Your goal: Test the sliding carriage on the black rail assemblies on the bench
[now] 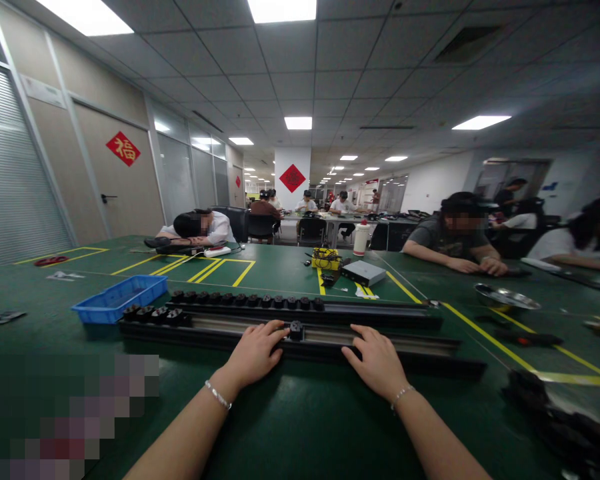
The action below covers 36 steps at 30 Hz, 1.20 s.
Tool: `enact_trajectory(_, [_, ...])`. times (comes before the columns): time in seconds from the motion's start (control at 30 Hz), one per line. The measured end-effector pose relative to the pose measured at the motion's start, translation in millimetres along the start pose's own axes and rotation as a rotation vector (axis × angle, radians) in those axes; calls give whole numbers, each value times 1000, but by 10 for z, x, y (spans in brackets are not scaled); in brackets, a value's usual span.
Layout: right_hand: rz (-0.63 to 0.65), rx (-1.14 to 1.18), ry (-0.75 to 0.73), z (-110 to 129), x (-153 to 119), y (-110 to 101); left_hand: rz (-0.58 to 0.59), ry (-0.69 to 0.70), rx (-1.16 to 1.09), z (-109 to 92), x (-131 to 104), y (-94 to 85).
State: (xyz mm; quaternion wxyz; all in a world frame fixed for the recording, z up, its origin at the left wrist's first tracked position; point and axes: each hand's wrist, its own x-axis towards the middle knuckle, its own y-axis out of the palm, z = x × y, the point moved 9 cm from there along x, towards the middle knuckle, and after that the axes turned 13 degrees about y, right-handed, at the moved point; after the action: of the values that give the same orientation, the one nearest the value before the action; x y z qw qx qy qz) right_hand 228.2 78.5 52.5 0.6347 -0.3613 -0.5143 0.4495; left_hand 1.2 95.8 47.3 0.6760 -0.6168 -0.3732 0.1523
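A long black rail (325, 335) with a pale inner channel lies across the green table in front of me. My left hand (257, 350) rests over its near edge, open, with the fingertips touching or just beside a small black block (295, 330) in the channel. My right hand (377, 357) lies open farther right, its fingers spread over the same rail. Several black blocks (153, 314) sit at the rail's left end. Behind it, a second rail (370, 311) carries a row of similar blocks (253, 300).
At the left stands a blue tray (120, 300). A yellow object (326, 258), a grey box (363, 273) and a white bottle (361, 239) are beyond the rails. A metal bowl (507, 297) and dark items (555, 413) lie right. Other people sit around the table.
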Motion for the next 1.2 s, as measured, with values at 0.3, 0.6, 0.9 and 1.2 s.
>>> enact_trajectory(0.3, [-15, -3, -4, -7, -9, 3, -2, 10, -41, -85, 23, 48])
enact_trajectory(0.6, [-12, 13, 2, -17, -4, 11, -15, -3, -62, -109, 8, 19])
enact_trajectory(0.9, [-11, 21, 5, -15, -14, 7, -9, 24, -79, -174, 38, 20])
enact_trajectory(1.2, [16, 30, -38, 106, -36, 7, -5, 29, -64, -203, 41, 42])
